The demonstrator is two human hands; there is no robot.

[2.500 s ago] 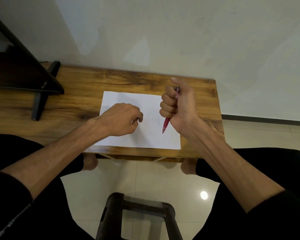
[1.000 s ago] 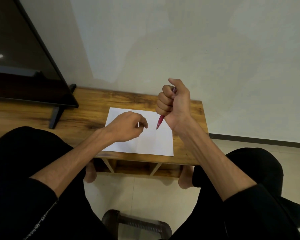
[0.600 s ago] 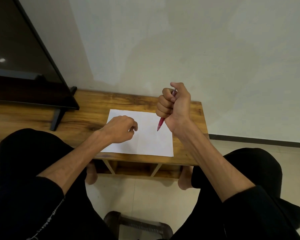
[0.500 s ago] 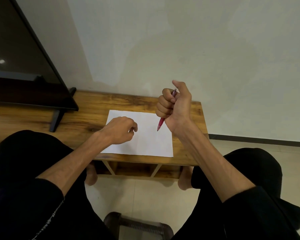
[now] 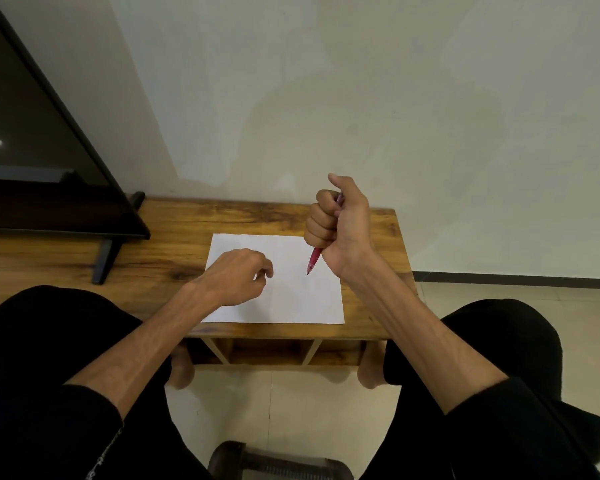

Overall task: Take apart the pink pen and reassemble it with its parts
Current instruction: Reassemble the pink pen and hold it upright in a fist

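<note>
Landmark: white paper on wooden table.
Pink pen: whole, above paper's right edge, tip down.
Right hand: fisted round pen.
Left hand: on paper, fingers curled; contents unclear.
Progress: no loose parts visible; whether disassembly is pending or reassembly is done cannot be told.

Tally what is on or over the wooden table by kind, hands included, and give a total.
Hands: 2, the left hand over the paper, the right hand gripping the pen
Pink pen: 1
White paper sheet: 1
Dark screen on a stand: 1
Total: 5
</note>
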